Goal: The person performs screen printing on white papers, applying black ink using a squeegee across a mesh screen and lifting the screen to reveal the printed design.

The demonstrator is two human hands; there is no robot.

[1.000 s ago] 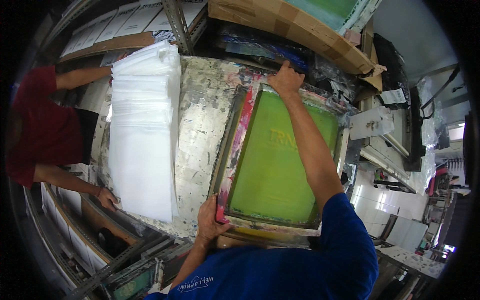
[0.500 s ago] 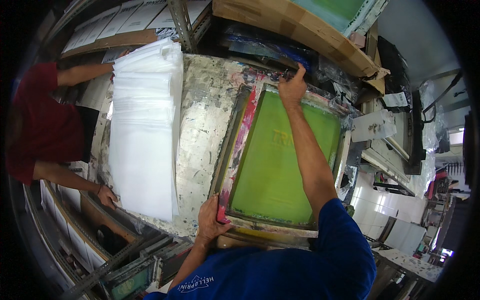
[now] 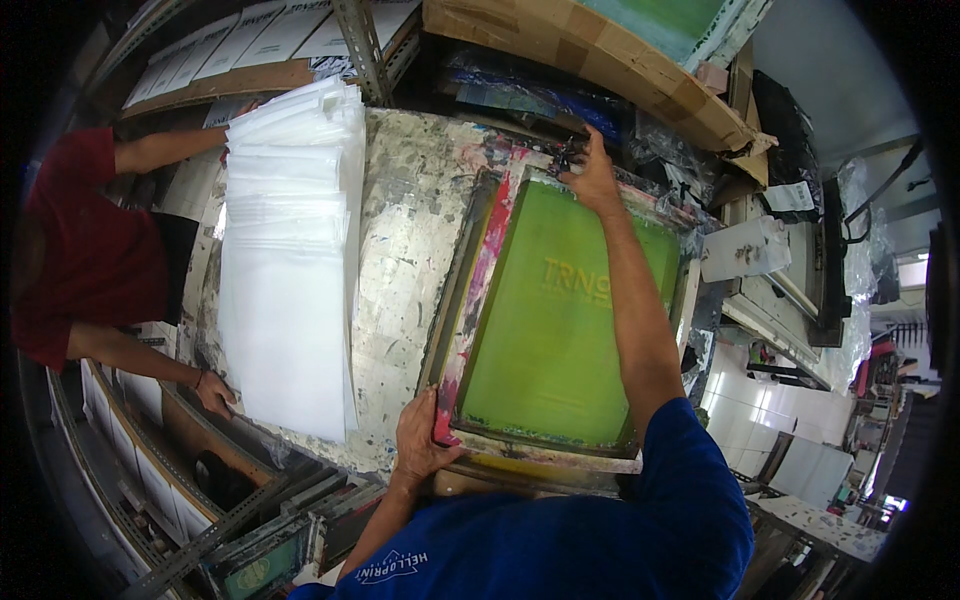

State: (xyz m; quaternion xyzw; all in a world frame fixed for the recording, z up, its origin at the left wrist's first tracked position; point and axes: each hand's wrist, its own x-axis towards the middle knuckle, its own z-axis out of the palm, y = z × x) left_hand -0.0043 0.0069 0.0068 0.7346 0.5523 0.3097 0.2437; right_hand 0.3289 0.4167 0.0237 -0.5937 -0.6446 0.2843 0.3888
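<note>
In front of me lies a screen-printing frame (image 3: 478, 300) with green mesh (image 3: 530, 350) and pale lettering in it. My left hand (image 3: 422, 440) is closed on its near left corner, thumb toward me and fingers along the side rail. At the far edge my right hand (image 3: 597, 180) curls around a small dark metal clamp (image 3: 570, 155), thumb on one side and fingers on the other; the fingertips are partly hidden. My right forearm crosses over the right part of the mesh.
Fanned white sheets (image 3: 285, 330) lie left on the paint-stained table (image 3: 395, 250). Beyond them stands a person in a red shirt (image 3: 85, 240), one hand (image 3: 214, 393) at the table edge. A cardboard box (image 3: 580, 50) sits at the back; a white plastic container (image 3: 745, 250) is at right.
My right hand has shifted slightly right at the far edge, and the forearm has swung right, uncovering more of the lettering. My left hand stays in place.
</note>
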